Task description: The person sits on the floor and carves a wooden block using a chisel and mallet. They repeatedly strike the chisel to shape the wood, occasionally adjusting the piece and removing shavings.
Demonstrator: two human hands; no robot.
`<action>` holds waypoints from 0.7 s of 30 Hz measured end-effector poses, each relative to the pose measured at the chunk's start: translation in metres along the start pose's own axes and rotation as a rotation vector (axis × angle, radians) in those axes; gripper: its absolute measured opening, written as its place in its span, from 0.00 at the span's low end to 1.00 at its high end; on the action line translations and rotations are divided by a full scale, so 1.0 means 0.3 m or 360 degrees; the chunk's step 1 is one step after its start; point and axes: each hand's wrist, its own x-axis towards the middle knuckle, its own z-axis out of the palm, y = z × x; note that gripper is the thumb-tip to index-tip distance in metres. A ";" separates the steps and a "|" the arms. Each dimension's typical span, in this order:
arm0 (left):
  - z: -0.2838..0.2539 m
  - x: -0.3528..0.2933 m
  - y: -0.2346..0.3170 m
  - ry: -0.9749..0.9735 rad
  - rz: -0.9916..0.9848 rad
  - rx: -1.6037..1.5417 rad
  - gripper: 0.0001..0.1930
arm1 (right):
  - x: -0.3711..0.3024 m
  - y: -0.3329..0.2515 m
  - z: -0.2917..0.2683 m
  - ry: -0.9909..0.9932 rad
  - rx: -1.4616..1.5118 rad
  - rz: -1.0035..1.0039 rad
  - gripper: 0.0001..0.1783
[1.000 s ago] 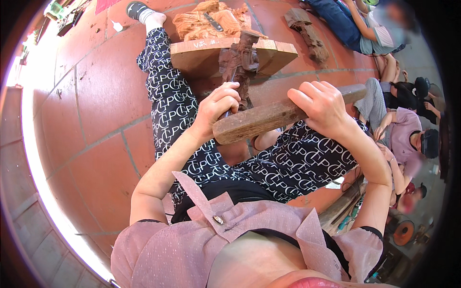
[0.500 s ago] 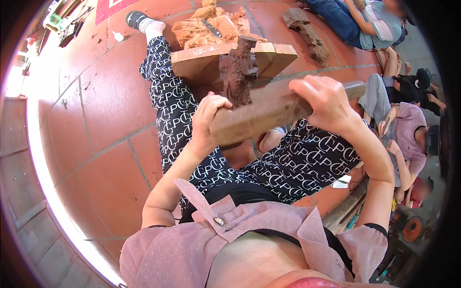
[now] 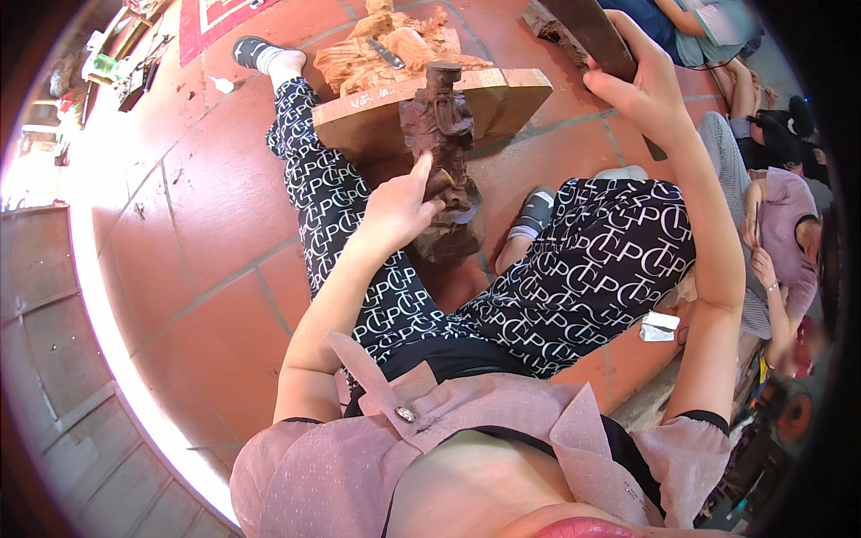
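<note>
A dark brown carved wooden figure [image 3: 438, 121] stands upright between my legs, its lower part [image 3: 453, 238] in full sight. My left hand [image 3: 399, 211] is against its near left side; the index finger lies along the carving and the other fingers curl in at it, partly hidden. Raised at the upper right, my right hand [image 3: 641, 85] grips a long dark wooden board [image 3: 592, 36]. That board is tilted, and its far end runs out of the picture.
Behind the figure is a pale wooden table [image 3: 507, 108] bearing an orange-brown carving [image 3: 421, 45] and a dark tool [image 3: 386, 54]. A rough piece of wood [image 3: 558, 38] lies beyond the board. Other people sit at the right, one in a pink top [image 3: 789, 211]. A white packet [image 3: 659, 326] lies beside my leg.
My left hand has let go of the board and come to the carved figure. My right hand has lifted the board up and right, which uncovers the figure's lower part.
</note>
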 end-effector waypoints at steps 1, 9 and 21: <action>-0.006 -0.006 -0.004 0.0042 0.0062 -0.0034 0.29 | 0.022 -0.042 0.008 0.0127 -0.0128 -0.0371 0.31; -0.218 -0.062 0.000 0.0578 0.0095 -0.1885 0.09 | 0.013 -0.167 0.022 0.0006 0.0056 -0.0037 0.27; -0.268 0.107 0.009 0.1073 0.0454 -0.1684 0.19 | -0.021 -0.042 0.027 0.0092 -0.0161 -0.0373 0.26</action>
